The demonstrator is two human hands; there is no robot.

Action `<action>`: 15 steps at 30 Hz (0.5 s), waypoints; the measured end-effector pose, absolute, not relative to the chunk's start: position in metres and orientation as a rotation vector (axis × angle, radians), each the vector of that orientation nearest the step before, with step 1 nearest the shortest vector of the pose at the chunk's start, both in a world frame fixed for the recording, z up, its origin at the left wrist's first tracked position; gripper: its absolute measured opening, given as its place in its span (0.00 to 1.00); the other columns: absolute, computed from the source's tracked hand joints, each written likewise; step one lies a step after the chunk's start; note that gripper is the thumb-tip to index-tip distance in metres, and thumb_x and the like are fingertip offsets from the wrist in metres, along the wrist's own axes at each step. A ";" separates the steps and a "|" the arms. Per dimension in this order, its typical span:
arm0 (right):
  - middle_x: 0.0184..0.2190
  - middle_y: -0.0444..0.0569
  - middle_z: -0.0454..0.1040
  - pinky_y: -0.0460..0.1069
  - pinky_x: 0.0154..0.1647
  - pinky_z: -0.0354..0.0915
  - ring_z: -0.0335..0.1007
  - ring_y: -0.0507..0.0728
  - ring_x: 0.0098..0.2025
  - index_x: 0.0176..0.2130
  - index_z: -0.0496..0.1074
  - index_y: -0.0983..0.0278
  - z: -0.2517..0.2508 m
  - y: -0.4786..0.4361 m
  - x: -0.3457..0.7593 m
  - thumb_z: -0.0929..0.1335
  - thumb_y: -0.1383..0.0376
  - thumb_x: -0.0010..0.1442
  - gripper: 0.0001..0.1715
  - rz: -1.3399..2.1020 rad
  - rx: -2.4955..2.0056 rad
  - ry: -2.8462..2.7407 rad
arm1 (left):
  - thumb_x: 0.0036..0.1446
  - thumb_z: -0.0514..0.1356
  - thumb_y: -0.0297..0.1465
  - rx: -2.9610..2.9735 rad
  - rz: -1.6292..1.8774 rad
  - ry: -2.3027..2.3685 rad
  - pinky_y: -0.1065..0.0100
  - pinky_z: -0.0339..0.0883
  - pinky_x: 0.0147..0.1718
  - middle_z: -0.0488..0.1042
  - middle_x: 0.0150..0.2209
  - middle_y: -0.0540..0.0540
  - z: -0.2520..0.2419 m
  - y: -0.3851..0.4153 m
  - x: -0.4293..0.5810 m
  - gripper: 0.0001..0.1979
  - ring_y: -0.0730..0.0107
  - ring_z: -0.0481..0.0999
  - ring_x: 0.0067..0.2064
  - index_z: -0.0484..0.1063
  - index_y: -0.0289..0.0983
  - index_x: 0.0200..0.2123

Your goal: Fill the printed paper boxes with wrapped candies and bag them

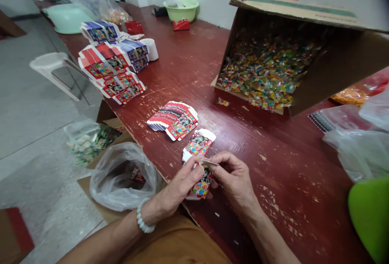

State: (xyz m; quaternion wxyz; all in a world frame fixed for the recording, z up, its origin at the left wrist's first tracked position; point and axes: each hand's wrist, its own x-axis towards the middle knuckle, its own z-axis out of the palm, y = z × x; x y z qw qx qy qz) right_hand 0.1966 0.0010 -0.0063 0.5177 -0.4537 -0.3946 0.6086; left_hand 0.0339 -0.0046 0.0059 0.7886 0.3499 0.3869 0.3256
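Both hands work close together over the edge of a red wooden table [258, 146]. The left hand [179, 185], with a bead bracelet [144, 217] on its wrist, and the right hand [232, 179] are clamped on a small printed card box [200, 187]. Their fingertips [220, 159] come together on a pale flap pinched between them, and the box lies mostly below and between the hands. A printed panel [197, 145] rises just beyond the fingers; whether it belongs to the same box cannot be told.

Just past the hands lies a small pile of flat printed boxes [173, 120], with bigger piles [111, 71] farther along the table beside a white roll [151, 49]. To the right, a cardboard carton [340, 59] lies on its side, with wrapped candies [267, 73] spilling from its open end onto the table. Left of the hands, a plastic bag [120, 179] sits in a cardboard box [86, 185] below the table edge.
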 end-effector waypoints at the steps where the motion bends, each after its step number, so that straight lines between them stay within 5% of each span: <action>1: 0.24 0.41 0.73 0.44 0.19 0.63 0.65 0.48 0.18 0.36 0.77 0.61 -0.006 0.001 0.198 0.74 0.58 0.58 0.09 1.430 -1.093 -1.011 | 0.65 0.55 0.49 0.740 0.671 0.841 0.69 0.72 0.30 0.75 0.35 0.48 0.007 -0.006 0.035 0.24 0.71 0.78 0.28 0.63 0.40 0.55; 7: 0.37 0.48 0.78 0.50 0.42 0.71 0.76 0.55 0.39 0.38 0.80 0.59 -0.002 0.002 0.209 0.73 0.65 0.60 0.04 1.080 -1.018 -1.535 | 0.64 0.48 0.56 0.695 0.574 0.936 0.74 0.62 0.14 0.72 0.25 0.49 0.006 0.000 0.039 0.31 0.72 0.71 0.16 0.67 0.38 0.55; 12: 0.28 0.44 0.77 0.48 0.24 0.70 0.74 0.52 0.21 0.36 0.75 0.62 0.000 0.002 0.206 0.73 0.60 0.61 0.07 1.555 -1.065 -1.185 | 0.66 0.48 0.52 0.844 0.582 0.953 0.73 0.62 0.15 0.71 0.24 0.50 0.006 0.000 0.039 0.28 0.72 0.70 0.16 0.68 0.40 0.58; 15: 0.27 0.45 0.78 0.47 0.21 0.70 0.74 0.52 0.20 0.34 0.76 0.63 0.002 0.006 0.205 0.76 0.60 0.55 0.10 1.702 -1.042 -1.044 | 0.67 0.47 0.52 0.950 0.589 0.964 0.73 0.64 0.18 0.73 0.26 0.49 0.005 -0.002 0.037 0.30 0.72 0.71 0.18 0.66 0.42 0.62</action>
